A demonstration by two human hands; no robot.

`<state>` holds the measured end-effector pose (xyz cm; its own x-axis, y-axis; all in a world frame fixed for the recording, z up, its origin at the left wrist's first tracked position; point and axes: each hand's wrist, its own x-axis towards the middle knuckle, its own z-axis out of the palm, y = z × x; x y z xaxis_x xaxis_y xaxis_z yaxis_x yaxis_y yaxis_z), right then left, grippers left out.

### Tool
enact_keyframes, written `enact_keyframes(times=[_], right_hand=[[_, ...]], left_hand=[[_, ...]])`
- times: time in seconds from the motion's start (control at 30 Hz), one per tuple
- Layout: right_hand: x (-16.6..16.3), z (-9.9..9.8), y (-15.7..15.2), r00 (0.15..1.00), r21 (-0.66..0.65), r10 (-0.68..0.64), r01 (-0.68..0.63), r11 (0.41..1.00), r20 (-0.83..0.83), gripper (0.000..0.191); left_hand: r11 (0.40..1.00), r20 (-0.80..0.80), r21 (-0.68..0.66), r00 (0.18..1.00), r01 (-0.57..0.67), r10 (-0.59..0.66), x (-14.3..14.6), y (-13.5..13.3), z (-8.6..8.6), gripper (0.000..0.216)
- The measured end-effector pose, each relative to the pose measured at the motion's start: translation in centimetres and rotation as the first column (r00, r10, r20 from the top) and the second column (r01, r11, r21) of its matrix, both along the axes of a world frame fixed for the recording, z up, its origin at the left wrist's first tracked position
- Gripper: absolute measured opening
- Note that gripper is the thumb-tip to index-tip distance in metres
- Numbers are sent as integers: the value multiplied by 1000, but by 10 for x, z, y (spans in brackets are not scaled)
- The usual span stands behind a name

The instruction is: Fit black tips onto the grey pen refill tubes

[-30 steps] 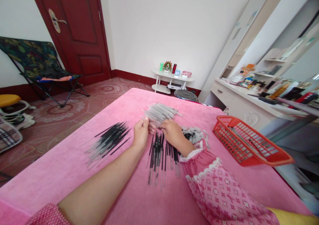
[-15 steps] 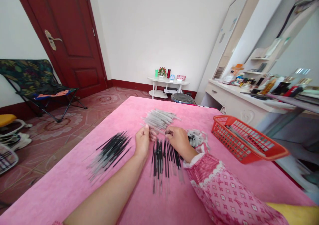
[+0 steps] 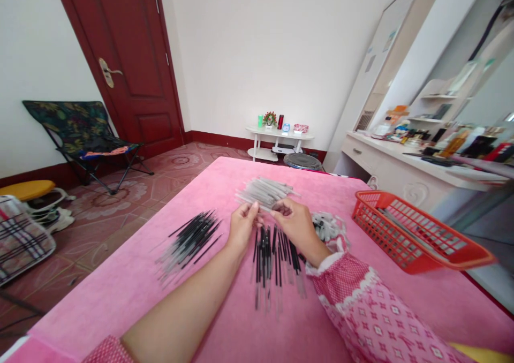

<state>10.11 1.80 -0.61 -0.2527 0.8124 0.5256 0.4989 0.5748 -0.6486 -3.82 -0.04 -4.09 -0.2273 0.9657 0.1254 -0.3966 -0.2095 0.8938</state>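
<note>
Both my hands meet over a pink table (image 3: 120,288). My left hand (image 3: 242,225) and my right hand (image 3: 295,222) pinch the two ends of one thin clear pen tube (image 3: 265,209) between them. Just beyond lies a heap of clear pen tubes (image 3: 265,190). Under my wrists a row of black ink refills (image 3: 273,256) lies spread out. A second pile of black refills (image 3: 190,237) lies to the left. Small white and black pen parts (image 3: 327,225) sit right of my right hand.
A red plastic basket (image 3: 417,237) with several pens in it stands at the table's right. Beyond are a white dresser with bottles (image 3: 405,159), a small white stand (image 3: 279,138), a red door (image 3: 132,68) and a folding chair (image 3: 80,133) on the tiled floor.
My hands stay together over the refills, now holding one tube between them a little nearer the clear heap. The camera has shifted, so the scene sits slightly further right.
</note>
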Motion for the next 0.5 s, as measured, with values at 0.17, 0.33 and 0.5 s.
enact_keyframes(times=[0.17, 0.33, 0.5], right_hand=[[-5, 7, -13, 982, 31, 75, -81, 996, 172, 3], [-19, -1, -34, 832, 40, 296, -355, 934, 470, 11], [-25, -1, -47, 585, 24, 375, -560, 828, 719, 16]], left_hand=[[994, 245, 22, 965, -107, 99, -16, 7, 0, 28], [991, 437, -26, 890, -133, 131, -28, 11, 2, 18], [996, 466, -53, 881, -67, 84, -24, 10, 2, 11]])
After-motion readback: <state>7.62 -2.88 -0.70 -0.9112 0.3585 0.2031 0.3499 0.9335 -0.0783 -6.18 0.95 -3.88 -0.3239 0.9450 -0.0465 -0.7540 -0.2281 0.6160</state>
